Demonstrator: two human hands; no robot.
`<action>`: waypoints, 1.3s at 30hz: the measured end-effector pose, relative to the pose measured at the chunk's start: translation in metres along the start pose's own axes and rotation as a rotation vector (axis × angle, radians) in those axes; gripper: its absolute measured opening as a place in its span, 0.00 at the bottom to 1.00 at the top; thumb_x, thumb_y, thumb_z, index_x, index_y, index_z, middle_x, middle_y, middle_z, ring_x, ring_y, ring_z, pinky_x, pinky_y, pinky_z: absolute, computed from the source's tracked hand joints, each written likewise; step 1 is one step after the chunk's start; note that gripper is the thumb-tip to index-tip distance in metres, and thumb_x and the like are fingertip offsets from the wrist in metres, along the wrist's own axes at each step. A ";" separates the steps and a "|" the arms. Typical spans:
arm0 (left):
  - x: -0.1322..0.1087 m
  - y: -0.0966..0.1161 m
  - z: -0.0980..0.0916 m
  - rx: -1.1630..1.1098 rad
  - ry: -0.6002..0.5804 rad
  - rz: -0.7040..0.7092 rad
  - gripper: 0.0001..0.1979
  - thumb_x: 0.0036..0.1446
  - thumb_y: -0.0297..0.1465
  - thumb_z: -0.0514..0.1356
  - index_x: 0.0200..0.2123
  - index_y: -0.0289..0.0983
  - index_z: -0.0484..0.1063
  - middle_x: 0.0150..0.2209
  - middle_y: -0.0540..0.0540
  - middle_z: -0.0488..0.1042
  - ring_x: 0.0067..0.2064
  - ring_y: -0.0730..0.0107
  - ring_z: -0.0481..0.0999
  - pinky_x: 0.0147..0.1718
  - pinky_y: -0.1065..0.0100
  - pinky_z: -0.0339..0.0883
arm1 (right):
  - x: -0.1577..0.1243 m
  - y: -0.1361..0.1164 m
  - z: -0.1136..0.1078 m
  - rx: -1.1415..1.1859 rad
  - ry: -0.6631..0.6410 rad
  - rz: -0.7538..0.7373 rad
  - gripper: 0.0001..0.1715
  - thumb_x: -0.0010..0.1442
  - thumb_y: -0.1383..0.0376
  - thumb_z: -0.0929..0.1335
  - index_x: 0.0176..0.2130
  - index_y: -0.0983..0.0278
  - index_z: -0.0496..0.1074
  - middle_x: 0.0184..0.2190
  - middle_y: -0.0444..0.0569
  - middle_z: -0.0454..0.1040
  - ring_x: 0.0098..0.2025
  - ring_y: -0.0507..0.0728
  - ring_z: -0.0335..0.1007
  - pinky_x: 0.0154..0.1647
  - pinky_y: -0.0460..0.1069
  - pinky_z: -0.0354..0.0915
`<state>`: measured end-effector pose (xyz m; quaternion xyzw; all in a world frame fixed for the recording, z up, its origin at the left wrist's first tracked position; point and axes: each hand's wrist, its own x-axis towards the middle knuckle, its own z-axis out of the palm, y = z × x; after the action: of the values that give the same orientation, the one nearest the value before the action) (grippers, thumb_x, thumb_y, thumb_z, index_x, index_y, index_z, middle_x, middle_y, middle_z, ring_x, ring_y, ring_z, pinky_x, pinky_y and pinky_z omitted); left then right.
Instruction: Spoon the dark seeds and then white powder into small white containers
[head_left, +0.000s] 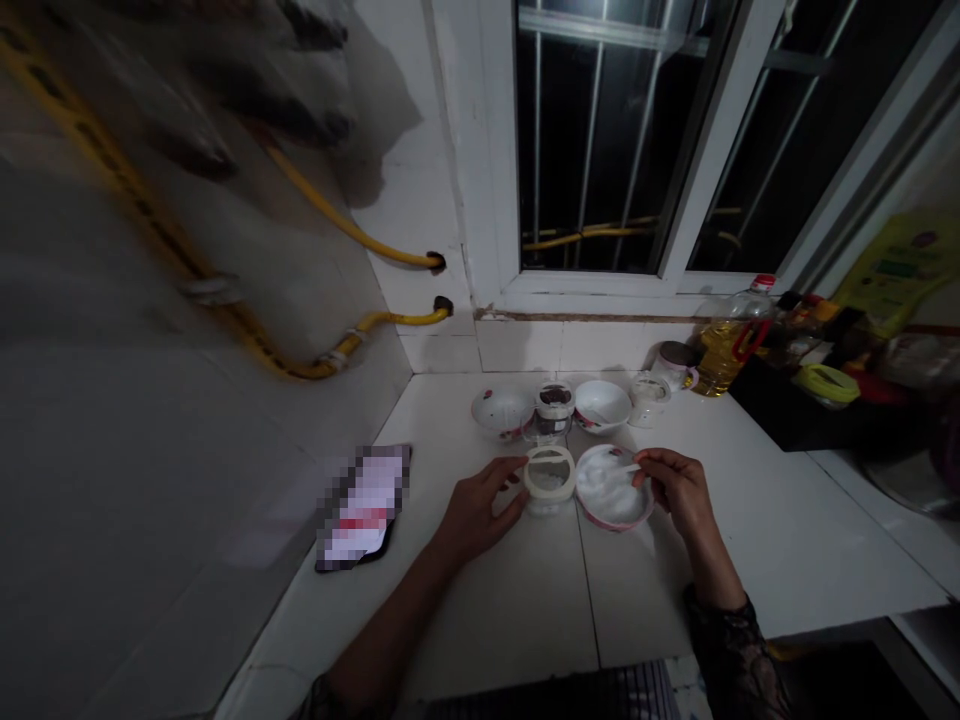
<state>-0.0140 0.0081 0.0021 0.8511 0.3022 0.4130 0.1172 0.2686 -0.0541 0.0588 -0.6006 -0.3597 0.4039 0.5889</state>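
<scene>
My right hand (679, 490) pinches the handle of a small white spoon (627, 469). The spoon's other end is over or in a bowl (616, 526) with a reddish rim, which holds heaped white powder (609, 484). Just left of this bowl stands a clear jar with a white-rimmed, see-through lid (550, 472); the lid looks closed. The thumb and fingertips of my left hand (476, 512) rest against the jar's left side, steadying it. How much is inside the jar is hard to make out.
Behind stand a bowl (501, 412), a jar with dark contents (554, 402), a white bowl (602, 405), another small jar (649, 395) and a mug (674, 366). An oil bottle (724, 350) is at the back right, beside a black tray (780, 410). A phone (367, 505) lies left.
</scene>
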 end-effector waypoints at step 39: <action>0.000 -0.002 0.004 -0.042 -0.044 -0.107 0.17 0.62 0.40 0.61 0.51 0.42 0.66 0.44 0.47 0.78 0.37 0.69 0.82 0.34 0.67 0.79 | -0.004 0.005 0.004 -0.589 -0.017 -0.405 0.16 0.58 0.54 0.64 0.30 0.61 0.74 0.20 0.45 0.74 0.24 0.57 0.69 0.29 0.49 0.62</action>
<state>-0.0120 0.0095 -0.0015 0.8401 0.3357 0.3934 0.1637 0.2627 -0.0561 0.0539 -0.6578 -0.5772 0.1629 0.4556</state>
